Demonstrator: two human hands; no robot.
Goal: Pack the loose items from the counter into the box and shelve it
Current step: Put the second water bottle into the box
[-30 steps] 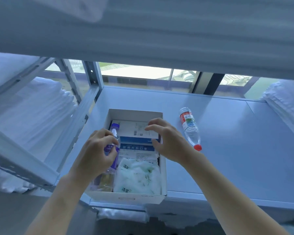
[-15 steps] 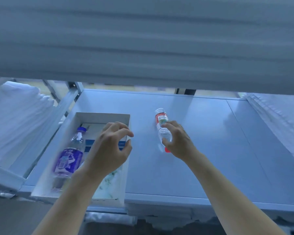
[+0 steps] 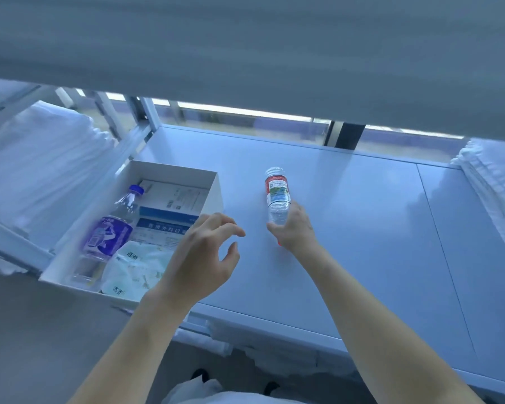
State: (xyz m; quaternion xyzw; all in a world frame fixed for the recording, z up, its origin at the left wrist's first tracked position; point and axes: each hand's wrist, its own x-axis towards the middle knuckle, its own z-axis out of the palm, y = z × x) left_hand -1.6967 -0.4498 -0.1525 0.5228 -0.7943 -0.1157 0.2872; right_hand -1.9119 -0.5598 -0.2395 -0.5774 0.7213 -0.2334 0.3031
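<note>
The right hand (image 3: 293,228) grips the small bottle (image 3: 277,193), lying lengthwise right of the box (image 3: 213,185); the left hand (image 3: 201,258) hovers, fingers relaxed.

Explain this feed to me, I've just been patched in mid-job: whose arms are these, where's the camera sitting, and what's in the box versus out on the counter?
There is no machine here: the two bare arms belong to a person, and the single camera is worn on their head, looking forward and down under a shelf edge. The pale blue-white counter carries an open white cardboard box at its left end. Inside lie a clear bottle with a purple label and blue cap, flat white-and-blue printed cartons and a soft white plastic packet. Out on the counter lies a small clear bottle with a red-and-white label, on its side. The right hand is curled round its near end, so it is probably the next item to be packed. The left hand hovers near the box's right wall, fingers loosely curled, holding nothing. Folded white cloth is stacked at the far right.
</note>
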